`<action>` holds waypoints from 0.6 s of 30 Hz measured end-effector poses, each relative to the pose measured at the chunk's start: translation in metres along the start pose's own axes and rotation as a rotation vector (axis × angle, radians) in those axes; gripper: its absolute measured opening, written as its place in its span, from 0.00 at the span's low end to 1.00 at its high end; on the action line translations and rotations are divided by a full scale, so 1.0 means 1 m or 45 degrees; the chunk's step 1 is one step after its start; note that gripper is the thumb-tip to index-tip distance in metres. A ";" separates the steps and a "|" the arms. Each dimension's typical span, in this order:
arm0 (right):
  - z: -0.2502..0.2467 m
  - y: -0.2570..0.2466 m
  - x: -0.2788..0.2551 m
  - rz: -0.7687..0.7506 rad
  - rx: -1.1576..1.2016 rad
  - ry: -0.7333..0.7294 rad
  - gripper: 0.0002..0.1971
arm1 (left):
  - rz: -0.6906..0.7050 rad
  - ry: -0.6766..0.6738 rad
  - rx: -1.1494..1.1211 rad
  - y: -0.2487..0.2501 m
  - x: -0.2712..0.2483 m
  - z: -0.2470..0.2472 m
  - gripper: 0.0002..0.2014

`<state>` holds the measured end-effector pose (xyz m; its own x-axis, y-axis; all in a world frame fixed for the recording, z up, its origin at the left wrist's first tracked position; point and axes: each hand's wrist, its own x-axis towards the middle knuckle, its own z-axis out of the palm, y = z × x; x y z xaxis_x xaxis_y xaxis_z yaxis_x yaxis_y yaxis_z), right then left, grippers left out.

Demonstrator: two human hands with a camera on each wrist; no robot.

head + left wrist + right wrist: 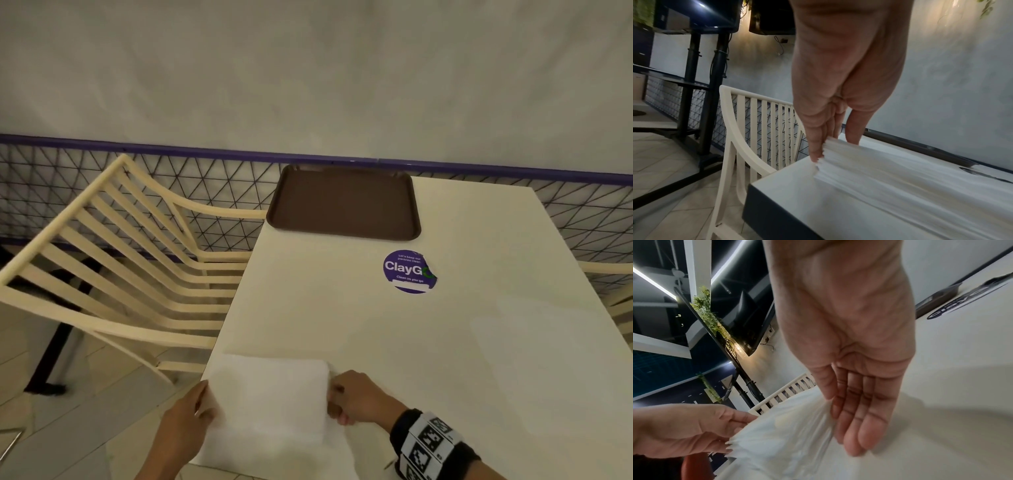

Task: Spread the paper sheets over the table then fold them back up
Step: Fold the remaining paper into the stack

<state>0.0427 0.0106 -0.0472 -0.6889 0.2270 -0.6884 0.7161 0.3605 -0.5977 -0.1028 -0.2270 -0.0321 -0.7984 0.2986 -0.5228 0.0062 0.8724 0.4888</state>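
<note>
A stack of white paper sheets [270, 404] lies on the near left corner of the white table [445, 342]. My left hand [205, 401] grips the stack's left edge. The left wrist view shows the thumb on top of the layered sheets [900, 178] and the fingers [816, 146] against their ragged edge. My right hand [334, 401] pinches the stack's right edge. In the right wrist view its thumb presses bunched paper [781, 431] against nearly straight fingers [865, 426], with the left hand [694, 431] holding the opposite side.
A brown tray [344, 202] sits at the table's far end, with a round purple sticker [409, 272] in front of it. A cream slatted chair [120, 274] stands left of the table, against a black mesh fence [205, 185]. Another chair's edge [616, 274] shows at the right.
</note>
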 end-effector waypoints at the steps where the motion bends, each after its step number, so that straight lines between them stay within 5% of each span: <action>1: -0.003 0.004 -0.002 -0.002 0.007 -0.003 0.14 | -0.003 0.018 -0.013 0.002 0.000 -0.001 0.26; 5: -0.026 0.027 -0.017 -0.108 0.008 0.061 0.11 | 0.099 0.242 0.029 0.027 0.001 -0.003 0.23; 9: -0.069 0.075 -0.045 -0.139 0.115 0.322 0.19 | 0.405 0.322 0.012 0.090 0.004 0.021 0.20; 18: -0.149 0.196 -0.124 -0.012 0.215 1.076 0.13 | 1.079 -0.130 0.048 0.273 0.016 0.181 0.13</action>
<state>0.2514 0.1874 -0.0179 -0.4993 0.8462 -0.1861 0.6709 0.2417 -0.7010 -0.0044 0.0862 -0.0335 -0.4568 0.8880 -0.0520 0.5984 0.3500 0.7207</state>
